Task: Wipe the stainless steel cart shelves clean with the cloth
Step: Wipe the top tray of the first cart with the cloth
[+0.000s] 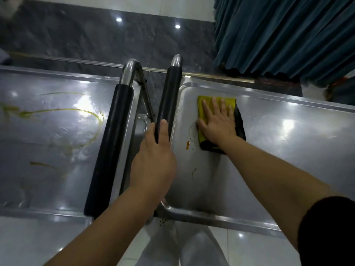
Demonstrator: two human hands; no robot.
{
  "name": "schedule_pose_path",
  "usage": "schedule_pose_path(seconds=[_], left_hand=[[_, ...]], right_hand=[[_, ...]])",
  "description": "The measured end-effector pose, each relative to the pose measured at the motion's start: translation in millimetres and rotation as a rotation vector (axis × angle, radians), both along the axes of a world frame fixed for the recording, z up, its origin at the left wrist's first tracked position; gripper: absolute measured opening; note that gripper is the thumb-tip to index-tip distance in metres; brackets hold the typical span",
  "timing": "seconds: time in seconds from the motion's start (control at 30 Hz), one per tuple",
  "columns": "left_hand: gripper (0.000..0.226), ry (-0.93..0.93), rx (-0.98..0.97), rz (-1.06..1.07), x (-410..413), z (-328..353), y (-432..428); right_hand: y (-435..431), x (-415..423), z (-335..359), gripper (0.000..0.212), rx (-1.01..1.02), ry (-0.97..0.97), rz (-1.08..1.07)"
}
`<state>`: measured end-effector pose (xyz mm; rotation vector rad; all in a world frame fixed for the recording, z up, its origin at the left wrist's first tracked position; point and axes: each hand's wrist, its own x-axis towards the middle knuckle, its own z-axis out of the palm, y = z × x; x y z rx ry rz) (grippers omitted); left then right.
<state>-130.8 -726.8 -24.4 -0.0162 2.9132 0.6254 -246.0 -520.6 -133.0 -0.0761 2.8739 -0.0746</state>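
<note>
Cloth centre (under right hand) hidden

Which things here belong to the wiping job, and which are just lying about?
Job: cloth, under the right hand; right shelf with its orange spot; left shelf with yellow streaks; right handle, gripped by the left hand.
Just about: curtain; floor; left handle.

Left hand gripping, right hand flat, fingers spread
</note>
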Motion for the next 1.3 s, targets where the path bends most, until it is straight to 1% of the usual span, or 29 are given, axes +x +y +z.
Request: schedule_pose_path(seconds=[0.13, 0.23, 0.33, 0.57, 0.63, 0.7, 0.83, 0.93, 1.03, 1.17, 1.23, 1.3], left_hand=[[0.067, 0.063, 0.051, 0.03, 2.4, -2.1, -1.0], [0.064, 0.098, 0.1, 0.038, 6.0, -1.5, -4.1], [0.062, 0.112, 0.141, 0.041, 8.2, -2.8, -6.5], [0.062, 0.119, 0.179, 0.054, 12.9, -4.7, -5.9], [0.061, 0.116, 0.169, 0.045, 13.6, -4.5, -4.8], [0.06, 0.114, 0.161, 0.038, 13.7, -4.9, -4.3], [0.061, 0.12, 0.201, 0.055, 12.7, -7.4, -4.6], [0.059, 0.139, 0.242, 0.068, 12.9, -9.4, -4.9], [0.059, 0.143, 0.263, 0.071, 13.3, -10.5, -6.2], [0.058, 0.157, 0.273, 0.082, 12.7, -12.1, -5.7], [0.057, 0.16, 0.287, 0.084, 11.9, -13.1, -6.0], [0.058, 0.164, 0.311, 0.088, 11.0, -14.1, -7.9]], right_hand=[[-0.9, -49.7, -4.5, 0.068, 0.029, 0.009, 0.003], [-2.8, -44.4, -6.1, 0.069, 0.026, 0.022, 0.016], [-10.8, -0.7, -4.1, 0.069, -0.015, 0.03, 0.055], [-46.8, 159.7, -9.2, 0.074, -0.054, 0.004, 0.21], [-51.7, 185.8, -10.5, 0.074, -0.077, 0.023, 0.248], [-51.2, 188.0, -10.5, 0.074, -0.092, 0.037, 0.264], [-50.6, 140.0, -8.9, 0.072, -0.092, 0.003, 0.234], [-49.9, 76.7, -7.7, 0.071, -0.056, -0.043, 0.172], [-45.1, 7.9, -6.5, 0.069, -0.053, -0.019, 0.133], [-40.0, -71.8, -7.3, 0.07, -0.027, -0.007, 0.14], [-40.0, -92.0, -8.2, 0.072, -0.006, 0.006, 0.152], [-41.9, -91.8, -9.8, 0.073, 0.011, 0.011, 0.167]])
